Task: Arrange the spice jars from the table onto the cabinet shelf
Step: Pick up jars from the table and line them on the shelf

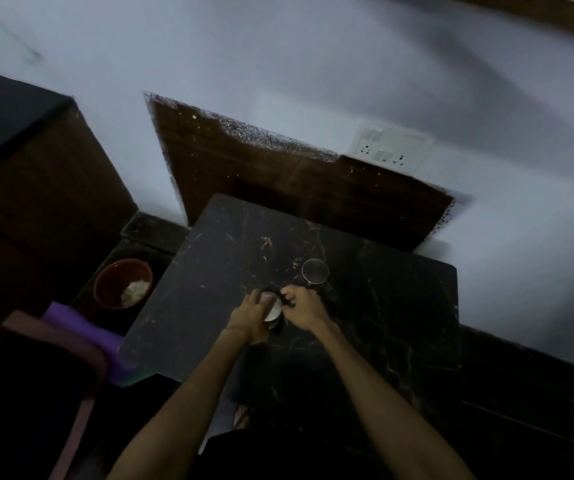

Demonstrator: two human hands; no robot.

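Observation:
Two spice jars stand on a small black marble table (382, 323). The near jar (274, 312), with a pale metal lid, sits between my hands. My left hand (249, 317) wraps round its left side. My right hand (301, 306) is curled at its right edge, fingertips pinching something small and dark by the lid; what it is I cannot tell. The second jar (315, 271), with a shiny round lid, stands upright just beyond my right hand, untouched. No cabinet shelf is clearly visible.
A dark wooden cabinet (36, 174) stands at the left. On the floor beside the table sits a red bucket (123, 284) with pale contents. A purple mat (84, 337) lies near the table's left corner. A wall socket (391, 147) is behind.

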